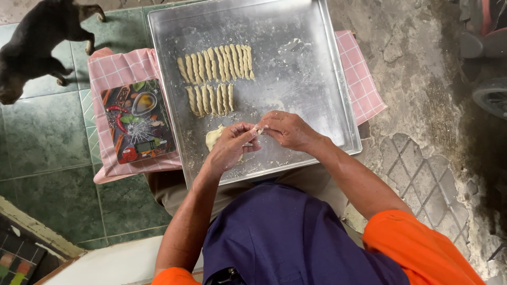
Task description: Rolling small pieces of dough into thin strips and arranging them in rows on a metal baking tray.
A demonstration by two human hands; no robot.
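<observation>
A large metal baking tray (311, 68) rests on my lap and a pink checked cloth. Two rows of several twisted pale dough sticks (216, 63) lie on its far left part. My left hand (232, 145) and my right hand (285, 129) meet over the tray's near edge, fingertips pinching a small piece of dough (257, 130) between them. A lump of pale dough (214, 137) sits on the tray just beside and partly under my left hand.
A kitchen scale (137, 121) with a picture of spices lies on the pink checked cloth (119, 68) left of the tray. A dark animal (37, 37) walks on the green tiled floor at the upper left. Rough concrete ground lies to the right.
</observation>
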